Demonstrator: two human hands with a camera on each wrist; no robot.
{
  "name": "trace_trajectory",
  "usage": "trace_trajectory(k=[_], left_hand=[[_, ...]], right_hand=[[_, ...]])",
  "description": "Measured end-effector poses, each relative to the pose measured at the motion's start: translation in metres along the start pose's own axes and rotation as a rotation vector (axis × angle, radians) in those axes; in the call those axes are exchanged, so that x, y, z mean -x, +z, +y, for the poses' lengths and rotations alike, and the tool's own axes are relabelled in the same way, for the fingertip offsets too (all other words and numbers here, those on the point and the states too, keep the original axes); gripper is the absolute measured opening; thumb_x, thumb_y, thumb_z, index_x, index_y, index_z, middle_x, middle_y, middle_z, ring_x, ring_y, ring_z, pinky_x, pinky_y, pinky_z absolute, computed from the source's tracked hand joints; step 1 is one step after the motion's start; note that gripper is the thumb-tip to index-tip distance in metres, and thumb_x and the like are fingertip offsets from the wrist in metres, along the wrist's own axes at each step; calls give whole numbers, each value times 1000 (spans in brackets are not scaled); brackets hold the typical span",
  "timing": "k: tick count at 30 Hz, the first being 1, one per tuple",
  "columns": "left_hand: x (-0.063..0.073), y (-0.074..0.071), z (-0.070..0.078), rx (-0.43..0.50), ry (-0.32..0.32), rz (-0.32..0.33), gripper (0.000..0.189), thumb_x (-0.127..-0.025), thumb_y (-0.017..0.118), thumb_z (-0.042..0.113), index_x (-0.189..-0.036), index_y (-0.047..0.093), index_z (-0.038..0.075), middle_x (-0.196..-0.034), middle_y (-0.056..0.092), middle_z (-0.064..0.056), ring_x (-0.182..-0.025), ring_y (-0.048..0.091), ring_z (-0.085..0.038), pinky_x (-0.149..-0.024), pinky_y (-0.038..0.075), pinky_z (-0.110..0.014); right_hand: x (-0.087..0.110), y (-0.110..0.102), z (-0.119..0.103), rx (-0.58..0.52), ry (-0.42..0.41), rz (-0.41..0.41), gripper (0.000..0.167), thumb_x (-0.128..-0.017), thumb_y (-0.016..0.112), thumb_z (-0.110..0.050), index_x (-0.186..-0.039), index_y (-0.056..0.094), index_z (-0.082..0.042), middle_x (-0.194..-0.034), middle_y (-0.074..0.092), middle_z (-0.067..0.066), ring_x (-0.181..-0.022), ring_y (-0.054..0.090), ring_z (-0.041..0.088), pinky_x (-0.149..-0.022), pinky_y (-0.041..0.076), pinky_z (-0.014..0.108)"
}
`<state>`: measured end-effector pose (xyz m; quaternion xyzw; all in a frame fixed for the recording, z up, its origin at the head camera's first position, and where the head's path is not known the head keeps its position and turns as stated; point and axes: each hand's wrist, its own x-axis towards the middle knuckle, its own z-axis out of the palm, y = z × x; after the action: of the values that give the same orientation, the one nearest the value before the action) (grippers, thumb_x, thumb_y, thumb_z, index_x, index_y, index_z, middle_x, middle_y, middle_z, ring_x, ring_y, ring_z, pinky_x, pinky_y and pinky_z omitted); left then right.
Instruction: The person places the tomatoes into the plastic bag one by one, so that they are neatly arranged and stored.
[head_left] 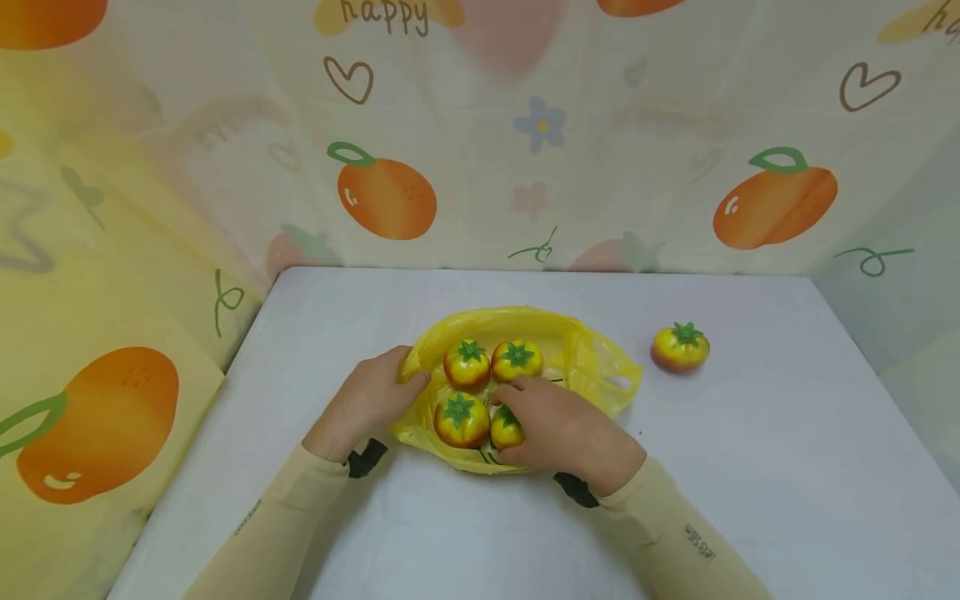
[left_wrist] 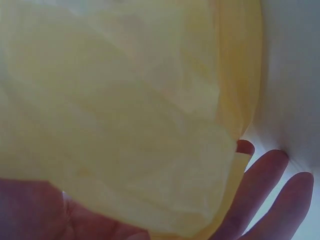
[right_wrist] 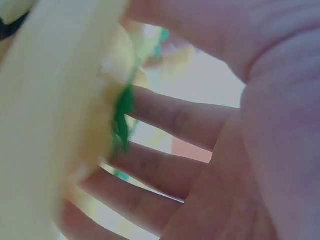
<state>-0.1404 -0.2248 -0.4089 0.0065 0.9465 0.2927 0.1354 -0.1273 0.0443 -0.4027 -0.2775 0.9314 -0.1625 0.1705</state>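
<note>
A yellow plastic bag [head_left: 596,362] lies spread with its mouth facing up. My left hand [head_left: 371,396] grips its left rim, thumb inside and fingers outside; in the left wrist view the bag film [left_wrist: 130,110] hides much of that hand. Inside, a yellow-red tomato [head_left: 507,432] with a green leafy top is held by my right hand [head_left: 558,425], its fingers curled over it and partly covering it. Three more tomatoes sit close by: one at the back left [head_left: 467,371], one at the back right [head_left: 517,365], one at the front left [head_left: 461,427].
Another tomato [head_left: 679,348] stands on the white table [head_left: 750,500], to the right of the bag. Behind the table hangs a cloth [head_left: 480,167] printed with oranges, hearts and flowers. The bag's handle loop [head_left: 633,375] points right.
</note>
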Motion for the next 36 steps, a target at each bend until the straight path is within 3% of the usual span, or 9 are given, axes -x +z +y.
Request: trace_trajectory(k=[4,7,12,18,23,26,30,36], left_hand=[[0,0,0,-5,0,1,53,-109,58,38,-153,56,7,-142,69,-15,-106,67,-26,-99,55,-48],[0,0,1,-12,6,1,54,-109,57,37,-153,55,6,-143,69,-16,-108,68,-27,-100,56,-49],[0,1,1,-7,10,6,54,-109,58,38,-153,55,6,-145,68,-17,-112,68,-29,-103,55,-52],[3,0,-1,10,4,10,54,-110,57,39,-154,55,8,-148,67,-16,-123,67,-32,-110,53,-55],[3,1,-2,11,9,11,54,-110,57,39,-154,56,8,-149,66,-16,-127,66,-33,-111,52,-57],[3,1,-2,10,8,10,54,-110,57,39,-154,55,7,-149,66,-16,-129,66,-34,-112,51,-58],[3,1,0,10,8,11,54,-110,58,38,-154,55,6,-148,66,-17,-127,67,-34,-111,52,-57],[3,1,3,6,11,12,53,-110,58,37,-153,56,6,-145,68,-16,-119,68,-31,-106,54,-54]], right_hand=[[7,-17,6,-30,32,13,65,-88,89,-44,-141,66,-16,-135,67,3,-118,63,20,-109,55,43],[15,-31,17,-57,43,69,64,-90,87,-47,-142,66,-16,-139,67,3,-124,64,22,-111,54,46],[32,-56,45,-106,72,188,61,-94,82,-45,-143,64,-14,-147,64,7,-133,63,31,-115,50,55],[45,-79,83,-149,148,260,61,-99,78,-45,-147,61,-13,-154,60,12,-136,59,39,-113,48,62],[50,-85,119,-147,242,310,61,-101,75,-47,-149,59,-13,-155,58,16,-132,60,42,-108,50,63],[54,-85,141,-158,300,333,66,-101,73,-50,-152,57,-12,-159,54,19,-142,53,43,-115,44,66],[59,-82,164,-169,366,333,75,-101,71,-55,-157,50,-10,-164,47,23,-151,41,45,-121,34,69],[59,-74,187,-170,437,304,84,-101,70,-56,-163,41,-8,-166,41,28,-151,37,49,-122,32,71]])
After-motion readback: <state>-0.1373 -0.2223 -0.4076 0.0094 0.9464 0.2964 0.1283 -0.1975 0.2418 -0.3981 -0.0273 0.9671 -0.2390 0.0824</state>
